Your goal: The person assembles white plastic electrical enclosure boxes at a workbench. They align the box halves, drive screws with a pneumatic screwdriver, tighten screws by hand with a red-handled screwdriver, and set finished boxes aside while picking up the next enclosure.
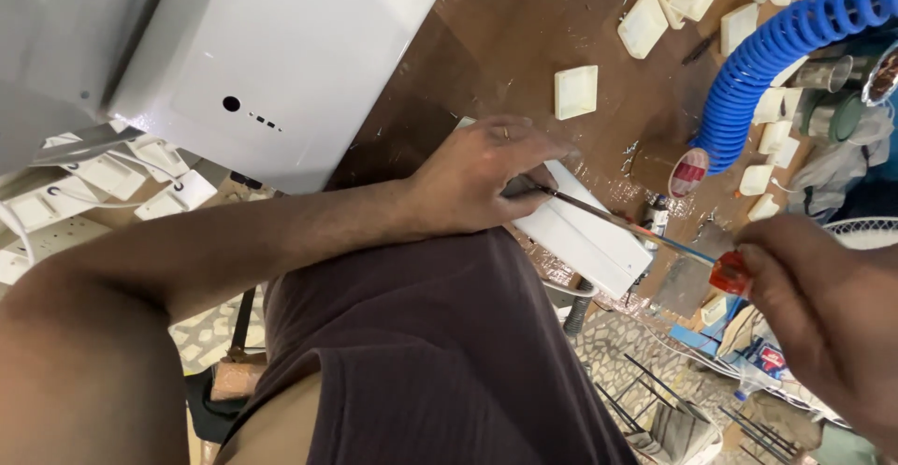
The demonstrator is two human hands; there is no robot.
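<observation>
My left hand [482,175] presses down on a long white plastic casing [589,236] lying on the brown workbench [524,25], with its fingers closed around the metal shaft of a screwdriver near the tip. My right hand [828,311] grips the screwdriver's red handle [730,273] at the lower right. The thin shaft [622,222] runs diagonally across the casing between the two hands. The tip is hidden under my left fingers.
A large white panel [281,63] with a round hole leans at the upper left. Several small white square covers [575,91] lie scattered on the bench. A blue coiled hose [776,53] curves at the upper right. White switch plates [112,180] lie at the left.
</observation>
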